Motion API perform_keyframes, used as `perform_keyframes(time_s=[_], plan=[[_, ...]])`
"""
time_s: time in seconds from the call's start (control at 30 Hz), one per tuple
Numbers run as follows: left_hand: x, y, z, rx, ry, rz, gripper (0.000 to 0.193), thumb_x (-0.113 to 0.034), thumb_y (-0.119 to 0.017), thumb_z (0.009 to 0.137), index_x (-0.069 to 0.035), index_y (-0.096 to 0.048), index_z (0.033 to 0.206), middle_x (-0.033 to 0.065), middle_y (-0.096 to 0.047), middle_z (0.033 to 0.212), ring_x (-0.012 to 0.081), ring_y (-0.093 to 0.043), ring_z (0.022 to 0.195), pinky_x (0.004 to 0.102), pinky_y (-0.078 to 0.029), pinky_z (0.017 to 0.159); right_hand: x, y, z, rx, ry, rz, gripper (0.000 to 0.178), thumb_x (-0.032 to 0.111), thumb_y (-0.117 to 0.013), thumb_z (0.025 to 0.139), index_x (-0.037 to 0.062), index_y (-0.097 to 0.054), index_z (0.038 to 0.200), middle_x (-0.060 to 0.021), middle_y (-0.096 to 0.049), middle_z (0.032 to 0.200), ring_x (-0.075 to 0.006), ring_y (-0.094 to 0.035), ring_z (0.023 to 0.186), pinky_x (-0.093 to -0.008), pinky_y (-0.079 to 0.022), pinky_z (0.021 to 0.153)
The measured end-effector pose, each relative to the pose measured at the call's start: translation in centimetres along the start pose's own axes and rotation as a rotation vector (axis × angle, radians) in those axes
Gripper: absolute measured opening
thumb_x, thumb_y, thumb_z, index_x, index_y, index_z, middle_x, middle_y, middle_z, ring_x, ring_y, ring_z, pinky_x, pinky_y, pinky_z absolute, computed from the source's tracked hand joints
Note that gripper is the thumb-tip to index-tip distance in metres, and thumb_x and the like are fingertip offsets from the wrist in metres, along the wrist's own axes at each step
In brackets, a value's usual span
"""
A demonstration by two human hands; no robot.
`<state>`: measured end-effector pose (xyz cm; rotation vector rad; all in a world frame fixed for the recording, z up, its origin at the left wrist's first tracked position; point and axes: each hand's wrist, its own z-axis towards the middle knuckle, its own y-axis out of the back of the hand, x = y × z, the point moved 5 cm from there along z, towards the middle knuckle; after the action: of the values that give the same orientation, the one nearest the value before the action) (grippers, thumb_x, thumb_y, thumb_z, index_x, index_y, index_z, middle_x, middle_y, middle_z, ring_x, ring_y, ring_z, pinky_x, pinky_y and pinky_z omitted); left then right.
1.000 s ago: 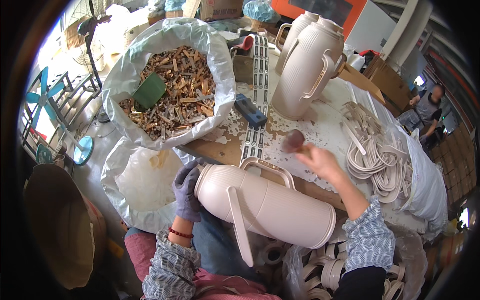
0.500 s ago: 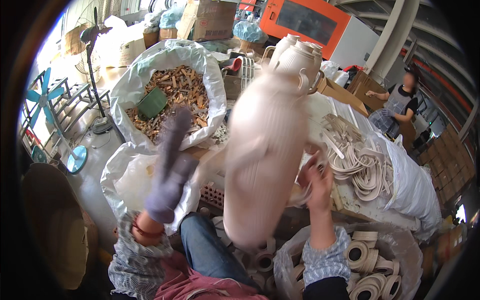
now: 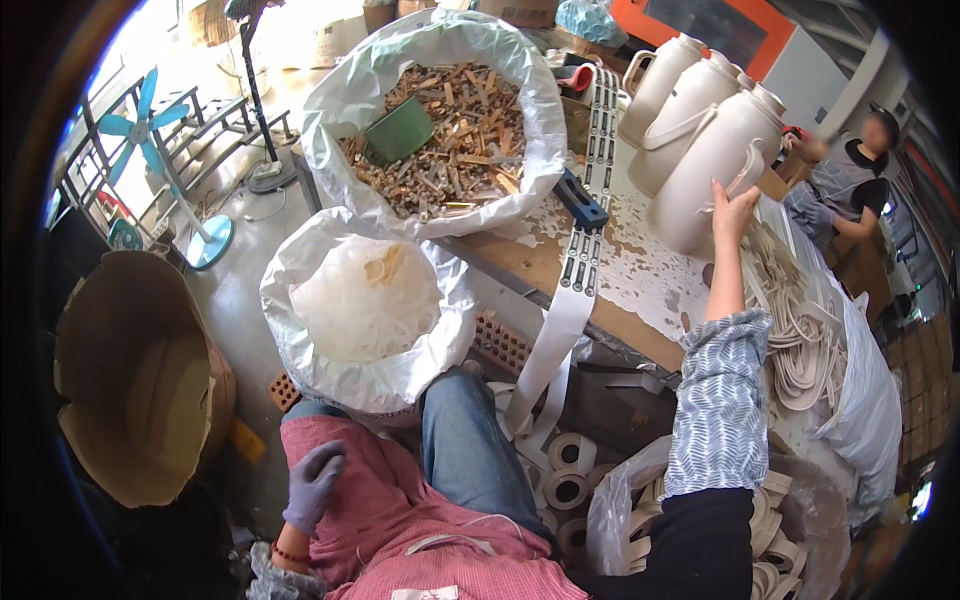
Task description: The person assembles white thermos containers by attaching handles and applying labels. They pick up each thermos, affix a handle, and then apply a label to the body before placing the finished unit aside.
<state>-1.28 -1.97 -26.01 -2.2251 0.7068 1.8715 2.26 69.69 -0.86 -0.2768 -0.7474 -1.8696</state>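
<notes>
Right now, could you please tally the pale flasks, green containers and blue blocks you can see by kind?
Pale flasks: 3
Green container: 1
Blue block: 1
Total: 5

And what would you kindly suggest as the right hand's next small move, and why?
I would probably ease the right hand off the handle of the nearest cream jug: the jug appears to stand on the worn table beside two similar jugs, and the gloved left hand is well away, not steadying it.
</notes>
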Motion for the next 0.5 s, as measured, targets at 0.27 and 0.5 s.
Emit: perform_keyframes(time_s=[0.27,0.5], plan=[[9.5,9.0,-8.6,-0.631,-0.191,0.516,0.02,-0.002,-0.061,0.088,-0.002,-0.066,0.108,0.0068,-0.067,0.106,0.0242,-0.057,0.111,0.0352,-0.039,0.104,8.3,-6.7,-21.1,0.609,0.498,0.046,0.032,0.013,-0.072,0.075,0.0084,-0.067,0.107,-0.0089,-0.064,0.113,-0.0297,-0.057,0.109,-0.0408,-0.043,0.095],[32.5,17.4,-45.8,-1.396,0.481,0.313,0.021,-0.009,-0.062,0.091,-0.002,-0.066,0.11,0.0085,-0.069,0.107,0.018,-0.064,0.097,0.0295,-0.051,0.088,-4.0,-12.8,-18.7,0.813,0.386,0.089,0.022,0.015,-0.056,0.093,0.004,-0.069,0.106,-0.0105,-0.067,0.103,-0.0233,-0.063,0.097,-0.0336,-0.048,0.09]])
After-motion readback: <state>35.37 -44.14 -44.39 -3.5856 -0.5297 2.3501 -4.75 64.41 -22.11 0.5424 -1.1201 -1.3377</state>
